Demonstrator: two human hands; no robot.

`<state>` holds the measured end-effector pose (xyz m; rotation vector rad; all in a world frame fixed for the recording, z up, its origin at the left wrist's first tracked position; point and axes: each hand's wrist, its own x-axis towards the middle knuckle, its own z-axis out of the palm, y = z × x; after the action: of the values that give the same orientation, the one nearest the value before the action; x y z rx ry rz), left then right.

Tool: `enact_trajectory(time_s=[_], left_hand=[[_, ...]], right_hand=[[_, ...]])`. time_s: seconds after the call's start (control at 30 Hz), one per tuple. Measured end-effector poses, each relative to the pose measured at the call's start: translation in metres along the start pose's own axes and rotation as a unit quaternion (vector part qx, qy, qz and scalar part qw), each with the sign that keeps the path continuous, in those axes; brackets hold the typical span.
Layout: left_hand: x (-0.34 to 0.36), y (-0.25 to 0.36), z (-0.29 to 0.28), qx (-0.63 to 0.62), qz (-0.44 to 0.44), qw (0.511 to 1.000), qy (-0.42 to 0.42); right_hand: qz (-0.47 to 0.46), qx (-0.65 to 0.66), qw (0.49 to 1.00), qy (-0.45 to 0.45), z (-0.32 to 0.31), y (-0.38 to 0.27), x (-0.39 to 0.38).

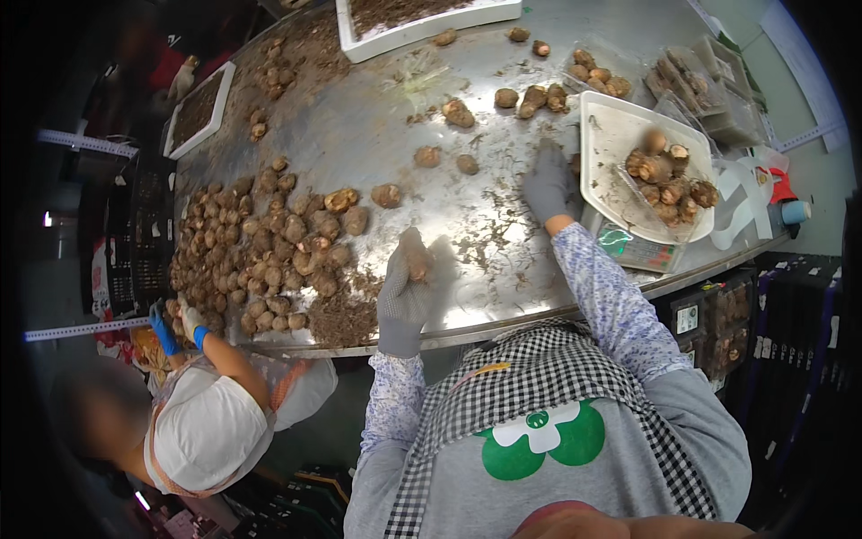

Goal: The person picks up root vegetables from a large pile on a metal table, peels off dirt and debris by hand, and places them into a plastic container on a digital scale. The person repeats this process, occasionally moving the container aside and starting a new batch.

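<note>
My left hand (401,301), in a grey knit glove, is closed on a brown taro (418,262) just above the metal table's near part. In another grey glove, my right hand (546,182) reaches flat and forward with its fingers stretched out, slightly blurred. It is beside the white tray (588,171) of a weighing scale, and a taro lies partly hidden between hand and tray. On that tray sits a clear plastic box holding several taros (669,193). A few loose taros (427,157) lie ahead of my hands.
A large heap of taros (269,234) covers the table's left side. At the left edge, a co-worker's gloved hands (184,322) touch it. White foam boxes (431,31) of soil stand at the back. Packed clear boxes (709,85) are stacked beyond the scale, with plastic bags (745,202) right of it.
</note>
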<state>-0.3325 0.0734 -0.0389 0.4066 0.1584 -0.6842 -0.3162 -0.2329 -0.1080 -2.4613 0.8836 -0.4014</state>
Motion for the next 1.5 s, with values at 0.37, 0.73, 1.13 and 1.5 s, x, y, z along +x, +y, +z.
enact_trajectory(time_s=[0.37,0.73,1.13,1.5], left_hand=[[-0.044,0.044,0.005,-0.026,0.083,0.995,0.040],[-0.076,0.055,0.017,-0.023,0.105,0.986,0.128],[-0.073,0.002,0.036,0.105,0.061,0.990,0.075],[-0.064,-0.024,0.030,0.193,0.050,0.979,0.031]], right_hand=[[-0.251,0.242,0.822,-0.451,0.008,-0.139,-0.165],[-0.155,0.114,0.980,-0.053,0.019,-0.071,-0.067],[-0.262,0.233,0.888,-0.296,-0.039,-0.106,-0.110],[-0.141,0.302,0.781,-0.529,-0.080,-0.111,-0.138]])
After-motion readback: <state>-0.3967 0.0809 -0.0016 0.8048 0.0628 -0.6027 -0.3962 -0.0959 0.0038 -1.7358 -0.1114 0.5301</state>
